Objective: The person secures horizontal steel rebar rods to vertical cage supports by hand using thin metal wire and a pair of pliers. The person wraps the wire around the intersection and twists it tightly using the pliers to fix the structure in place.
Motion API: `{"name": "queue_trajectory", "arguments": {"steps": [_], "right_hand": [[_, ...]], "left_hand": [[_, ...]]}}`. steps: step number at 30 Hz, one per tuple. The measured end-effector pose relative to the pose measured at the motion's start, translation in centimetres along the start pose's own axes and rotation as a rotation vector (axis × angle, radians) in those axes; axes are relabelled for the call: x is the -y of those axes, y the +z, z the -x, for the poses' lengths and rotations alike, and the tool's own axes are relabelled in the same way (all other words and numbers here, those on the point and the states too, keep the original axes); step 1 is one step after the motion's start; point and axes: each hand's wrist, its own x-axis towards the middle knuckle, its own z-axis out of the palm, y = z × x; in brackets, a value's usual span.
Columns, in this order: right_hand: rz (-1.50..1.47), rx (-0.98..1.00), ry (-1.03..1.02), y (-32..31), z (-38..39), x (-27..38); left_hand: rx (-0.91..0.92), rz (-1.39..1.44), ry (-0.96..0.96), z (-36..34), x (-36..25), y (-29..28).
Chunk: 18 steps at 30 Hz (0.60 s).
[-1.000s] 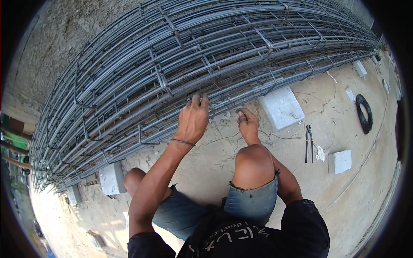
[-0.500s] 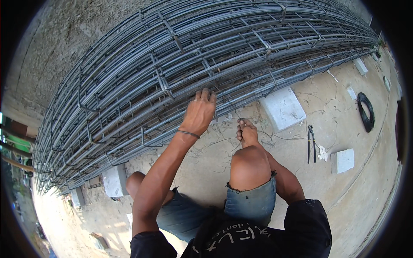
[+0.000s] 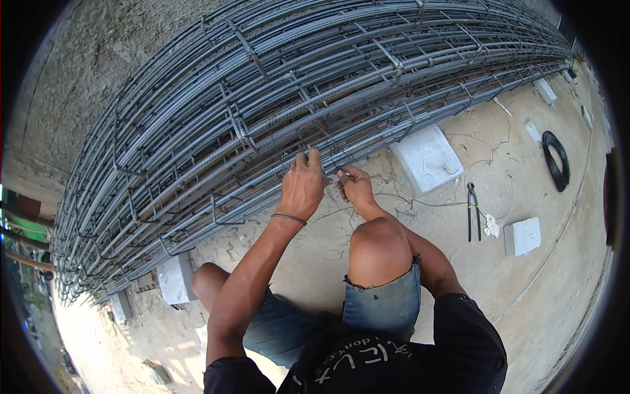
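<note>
Left hand [image 3: 302, 189]: fingers bent over the near edge of the steel bar cage [image 3: 315, 85]; whether they grip a bar, cannot tell. Right hand [image 3: 357, 189]: thumb and forefinger drawn close together just beside the left hand, at the lowest bars; whether anything thin is pinched, cannot tell. Cage lies lengthwise across the upper view, beyond both hands. Large pale block [image 3: 430, 161] sits at its near edge, right of the right hand. Farther right on the ground [image 3: 302, 253]: dark-handled pincers [image 3: 469, 220], smaller pale block [image 3: 525, 237], black wire coil [image 3: 562, 183].
</note>
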Motion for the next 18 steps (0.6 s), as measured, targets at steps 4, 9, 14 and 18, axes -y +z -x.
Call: {"name": "queue_trajectory", "arguments": {"steps": [4,9,14,18], "right_hand": [[-0.001,0.008,-0.014,-1.2,0.5,-1.5],[0.214,-0.135,0.089,-6.2,0.9,-3.7],[0.3,-0.103,-0.124,-7.3,2.0,-5.5],[0.29,-0.073,-0.175,-5.5,0.3,-5.8]], "left_hand": [[0.019,-0.033,-0.036,-0.2,1.0,1.3],[-0.017,-0.029,-0.028,-0.2,1.1,1.4],[-0.1,-0.023,-0.024,-0.3,0.1,0.5],[-0.053,-0.02,-0.044,-0.9,0.2,0.4]]}}
